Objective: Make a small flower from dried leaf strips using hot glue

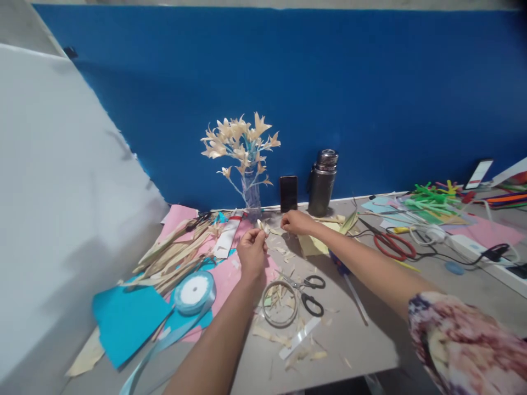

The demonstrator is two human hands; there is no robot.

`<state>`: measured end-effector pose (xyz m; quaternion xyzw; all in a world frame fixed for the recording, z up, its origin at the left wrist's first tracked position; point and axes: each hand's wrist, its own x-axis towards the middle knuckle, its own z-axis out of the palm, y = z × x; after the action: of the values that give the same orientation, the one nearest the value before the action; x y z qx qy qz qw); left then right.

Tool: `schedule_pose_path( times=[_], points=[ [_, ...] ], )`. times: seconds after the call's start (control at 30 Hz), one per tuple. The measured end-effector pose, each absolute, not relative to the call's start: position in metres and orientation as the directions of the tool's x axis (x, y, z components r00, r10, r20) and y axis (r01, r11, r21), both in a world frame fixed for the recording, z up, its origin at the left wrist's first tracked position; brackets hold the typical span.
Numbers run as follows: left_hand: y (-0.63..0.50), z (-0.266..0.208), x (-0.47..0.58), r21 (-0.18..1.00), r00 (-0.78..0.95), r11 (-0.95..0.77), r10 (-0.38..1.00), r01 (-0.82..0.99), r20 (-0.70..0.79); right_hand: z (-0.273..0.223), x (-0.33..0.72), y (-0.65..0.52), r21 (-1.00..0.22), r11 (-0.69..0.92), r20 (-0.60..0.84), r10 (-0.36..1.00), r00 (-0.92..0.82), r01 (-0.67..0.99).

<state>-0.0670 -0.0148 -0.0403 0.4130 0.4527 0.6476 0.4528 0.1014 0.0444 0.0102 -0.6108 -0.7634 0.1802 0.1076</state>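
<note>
Between the thumb and fingers of my left hand point(252, 247) is a small cream husk flower point(263, 226), its petals pointing up. My right hand point(297, 221) is closed in a pinch a little to the right, in front of a dark phone point(289, 192); what its fingertips hold, if anything, is too small to tell. Behind my hands, a clear vase point(252, 192) carries several finished husk flowers point(239, 137) on pale blue stems. Black-handled scissors point(308, 291) and a roll of tape point(280, 323) lie below my hands among husk scraps.
Dried husk strips point(177, 249), blue paper point(127, 318) and a light blue ribbon spool point(194, 291) are on the left. A metal flask point(323, 184) stands at the back. Red-handled scissors point(395, 246), a power strip point(486, 263) and green pipe cleaners point(432, 200) lie to the right.
</note>
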Motion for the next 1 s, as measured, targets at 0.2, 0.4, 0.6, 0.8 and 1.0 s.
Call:
schedule_pose_path(
  times=[0.2, 0.4, 0.6, 0.8, 1.0],
  points=[
    [-0.015, -0.042, -0.064, 0.957, -0.244, -0.158, 0.965, -0.242, 0.097, 0.0, 0.067, 0.057, -0.308, 0.054, -0.193, 0.974, -0.118, 0.95],
    [-0.017, -0.045, -0.059, 0.939, -0.23, -0.137, 0.971, -0.314, 0.065, -0.009, 0.07, 0.067, -0.403, 0.016, -0.272, 0.953, -0.136, 0.915],
    [-0.009, -0.05, -0.065, 0.924, -0.238, -0.111, 0.971, -0.365, 0.023, -0.005, 0.085, 0.058, -0.692, 0.085, -0.133, 0.961, -0.243, 0.717],
    [-0.017, -0.043, -0.059, 0.885, -0.063, -0.03, 0.998, -0.465, 0.001, 0.001, 0.112, 0.014, -0.9, 0.096, -0.048, 0.948, -0.315, 0.425],
    [-0.031, -0.039, -0.051, 0.953, 0.015, -0.045, 0.999, -0.301, 0.052, -0.011, 0.123, -0.014, -0.96, 0.036, -0.066, 0.934, -0.351, 0.277]
  ],
)
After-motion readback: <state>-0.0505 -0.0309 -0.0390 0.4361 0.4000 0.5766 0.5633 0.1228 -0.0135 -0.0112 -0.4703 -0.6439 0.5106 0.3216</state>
